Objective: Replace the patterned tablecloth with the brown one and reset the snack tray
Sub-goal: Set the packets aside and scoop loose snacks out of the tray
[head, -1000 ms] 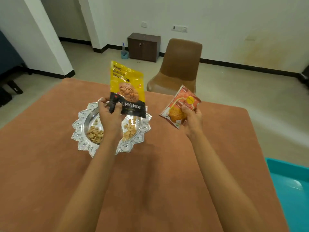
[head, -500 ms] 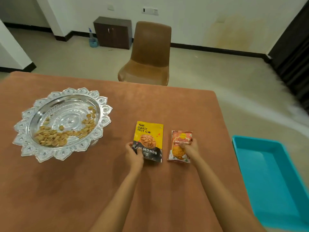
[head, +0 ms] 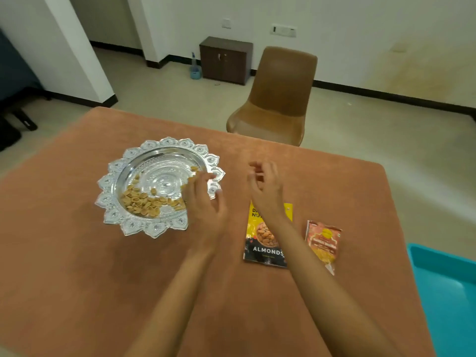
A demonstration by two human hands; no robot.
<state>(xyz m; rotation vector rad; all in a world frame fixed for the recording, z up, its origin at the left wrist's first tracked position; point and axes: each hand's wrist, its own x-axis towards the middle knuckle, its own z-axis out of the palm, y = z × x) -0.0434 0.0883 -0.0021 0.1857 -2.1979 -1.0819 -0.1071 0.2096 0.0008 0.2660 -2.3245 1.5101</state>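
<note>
Brown tablecloth (head: pixel 77 279) carries one silver tray (head: pixel 154 230), two snack packets (head: pixel 262 244) (head: pixel 323 243).

Single head cam, wide-angle, looks fwd & down across brown tablecloth (head: pixel 77 279) toward chair (head: pixel 279 99).

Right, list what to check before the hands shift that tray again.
1. Brown tablecloth lies flat over the table: ok.
2. Silver tray stands on the cloth, snacks inside it: ok.
3. Left hand has a firm hold on the tray's right rim: cannot tell, the fingers are blurred.
4. Right hand is free: ok, it hovers with loose fingers and holds nothing.
5. Almonds packet and red snack packet are out of the tray's way: ok, both lie flat to its right.
</note>
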